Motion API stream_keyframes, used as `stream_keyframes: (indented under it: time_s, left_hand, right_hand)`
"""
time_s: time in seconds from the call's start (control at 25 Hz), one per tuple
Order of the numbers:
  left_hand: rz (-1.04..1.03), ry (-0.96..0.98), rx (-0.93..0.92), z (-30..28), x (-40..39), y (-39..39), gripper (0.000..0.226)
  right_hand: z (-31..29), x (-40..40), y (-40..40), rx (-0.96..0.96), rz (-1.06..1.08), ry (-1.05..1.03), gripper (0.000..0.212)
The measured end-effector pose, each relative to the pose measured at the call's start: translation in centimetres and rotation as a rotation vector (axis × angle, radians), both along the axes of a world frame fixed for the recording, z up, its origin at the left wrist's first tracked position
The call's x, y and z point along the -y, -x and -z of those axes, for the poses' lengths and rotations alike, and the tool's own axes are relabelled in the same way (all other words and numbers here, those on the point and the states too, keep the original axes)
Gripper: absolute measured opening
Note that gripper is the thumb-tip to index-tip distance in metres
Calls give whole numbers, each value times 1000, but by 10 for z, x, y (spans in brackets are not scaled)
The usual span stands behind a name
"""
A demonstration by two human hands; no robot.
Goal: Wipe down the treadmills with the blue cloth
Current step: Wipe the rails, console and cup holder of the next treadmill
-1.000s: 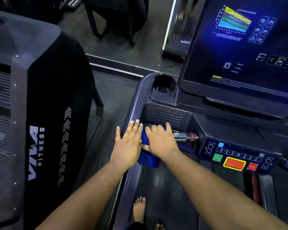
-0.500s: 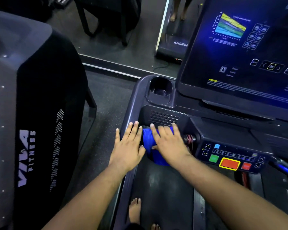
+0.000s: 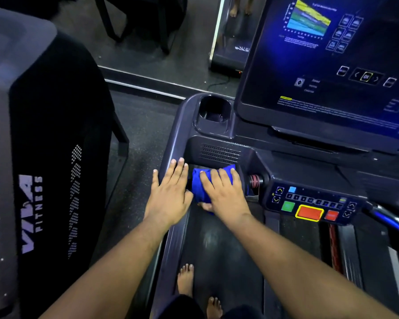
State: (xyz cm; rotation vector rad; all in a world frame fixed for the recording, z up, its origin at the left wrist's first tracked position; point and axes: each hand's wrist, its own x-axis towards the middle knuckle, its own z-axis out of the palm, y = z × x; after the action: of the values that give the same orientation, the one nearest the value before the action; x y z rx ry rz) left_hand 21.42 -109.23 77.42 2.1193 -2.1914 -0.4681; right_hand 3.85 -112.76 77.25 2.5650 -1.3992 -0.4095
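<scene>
A bunched, bright blue cloth [image 3: 199, 188] is pressed by the right hand [image 3: 224, 194] against the left part of the dark grey plastic treadmill console [image 3: 297, 166], just below a perforated speaker grille [image 3: 219, 153]. The cloth is gripped by that hand: the fingers [image 3: 219, 178] are laid over its top and the thumb is seen beneath its lower edge. The left hand [image 3: 169, 194] is laid flat, fingers extended and close together, on the curved grey side arm [image 3: 174, 139] of the console, just beside the cloth; nothing is held in it. The two hands are set side by side, nearly touching.

Behind the hands, a recessed dark cup holder [image 3: 214, 111] is set into the corner of the console. To the right of the cloth, a red coiled cord [image 3: 254, 180] is seen at a round socket, and beyond it a button panel [image 3: 313, 203] with a green square key, a large red key outlined in yellow and a smaller red key. Above, a large lit touchscreen [image 3: 332, 65] showing a coloured graph is tilted toward the viewer.

Two bare feet [image 3: 186, 279] are placed on the black running belt [image 3: 217, 245]. To the left, a black and grey machine housing marked "VIVA FITNESS" [image 3: 55, 157] is seen, well apart from the treadmill, on a dark speckled floor [image 3: 143, 125].
</scene>
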Motion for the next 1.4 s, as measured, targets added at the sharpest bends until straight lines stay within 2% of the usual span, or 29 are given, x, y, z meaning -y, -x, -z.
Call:
stream_keyframes:
  time_s: [0.08,0.2,0.24,0.28,0.4,0.44,0.52,0.64,0.68,0.72,0.84,0.88,0.96,1.08,1.12,1.16,1.28,1.32,1.4]
  left_hand:
    - [3,-11,-1,0,0,0,76]
    - [5,-13,-9,2,0,-2,76]
    - [6,-20,-15,2,-1,-1,76]
    - [3,-14,-21,2,-2,0,76]
    - [-2,-2,-36,-2,-2,1,79]
    - [-3,-8,-32,0,-1,0,79]
    - [-7,-4,-33,2,-2,-1,79]
    - [1,-10,-39,1,0,-1,80]
    - [-2,-14,-39,1,-1,-1,81]
    - [-1,-11,-40,-1,-2,-1,82]
    - [0,-4,-40,-2,-1,-1,82]
    - [-3,-8,-43,-1,-1,-1,82]
    - [-2,-10,-51,-1,-2,0,81]
    - [0,-18,-52,1,0,-1,81]
    - [-3,-22,-52,0,-1,-1,81]
    - [-3,-17,-53,-1,-2,-1,81]
    - [-6,2,-55,0,-1,-2,81]
    - [-11,1,-52,1,-1,-1,80]
    - [-14,5,-50,1,-2,0,80]
  right_hand:
    - [-5,9,2,19,-28,-22,80]
    - [-27,54,-16,81,49,-324,75]
    - [-25,56,-17,95,61,-359,75]
    - [-23,51,-14,98,43,-315,77]
    - [-6,13,6,51,9,14,76]
    - [-3,7,9,37,15,48,76]
    - [-9,23,5,16,12,-63,74]
    - [-30,59,-7,74,72,-370,74]
    - [-29,61,-7,87,71,-383,74]
    - [-28,56,-6,95,63,-335,74]
    - [-10,17,7,43,41,4,75]
    - [-5,10,8,29,53,44,76]
    - [-13,22,5,15,50,-60,76]
    - [-41,61,-6,71,98,-421,70]
    - [-40,65,-7,89,107,-460,70]
    - [-39,62,-5,102,99,-424,70]
    - [-15,22,11,74,10,-46,75]
    - [-8,12,16,54,7,18,76]
    - [-13,23,13,38,26,-71,73]
